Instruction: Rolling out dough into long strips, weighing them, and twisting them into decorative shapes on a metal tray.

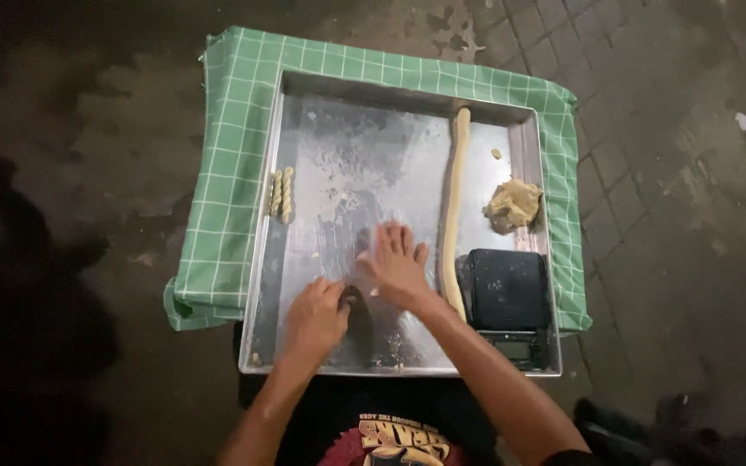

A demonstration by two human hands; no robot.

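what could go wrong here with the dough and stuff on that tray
The long dough rope lies right beside the right hand; a sideways sweep could squash or break it. The black scale sits close to the rope's near end, so that end may catch on it. The metal tray rests on a green checked cloth, so hard pressing might shift it, disturbing the twisted pieces at its left edge.

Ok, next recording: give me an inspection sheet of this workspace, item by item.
Surface: metal tray on a green checked cloth, floury smears.
Job's things: long dough rope lying lengthwise; dough lump at right; twisted dough pieces at left edge.
Clutter: black scale in the tray's near right corner.
Hands: left hand curled on the tray; right hand flat, fingers spread.
Cables: nothing seen.
Surroundings: dark paved ground.
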